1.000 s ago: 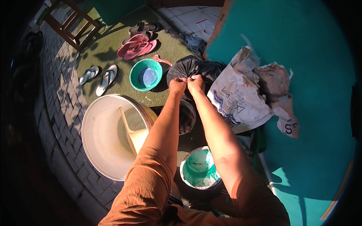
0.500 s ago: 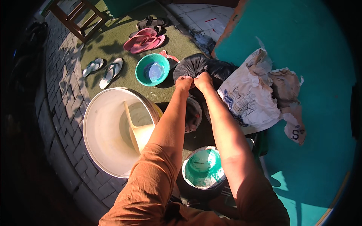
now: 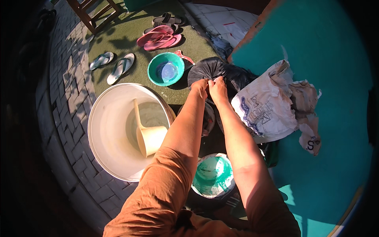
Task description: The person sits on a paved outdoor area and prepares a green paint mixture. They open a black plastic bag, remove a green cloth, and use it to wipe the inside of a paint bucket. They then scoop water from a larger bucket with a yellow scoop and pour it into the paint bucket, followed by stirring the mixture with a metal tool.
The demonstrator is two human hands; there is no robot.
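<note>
Both my arms reach forward to a black plastic bag [image 3: 209, 68] whose top is gathered in folds. My left hand [image 3: 200, 86] pinches the gathered plastic from the left. Right beside it, my right hand [image 3: 218, 87] grips the same bunched edge, fingers closed. The two hands almost touch, and what lies under them is mostly hidden. A torn white paper sack [image 3: 266, 104] leans just right of the bag. Left of the bag sits a green basin [image 3: 166, 70] with a bluish-grey residue inside.
A large white bucket [image 3: 112, 130] holding water and a cream dipper [image 3: 152, 138] stands left of my arms. Between my forearms is a paint-stained green-and-white bucket [image 3: 213, 173]. Pink flip-flops [image 3: 160, 38] and white-green flip-flops [image 3: 121, 69] lie on the green mat. A teal wall [image 3: 327, 59] borders the right.
My view has shifted slightly, so the things ahead sit a little farther right. Both hands stay at the bag's gathered plastic, and the dipper in the bucket shows more fully.
</note>
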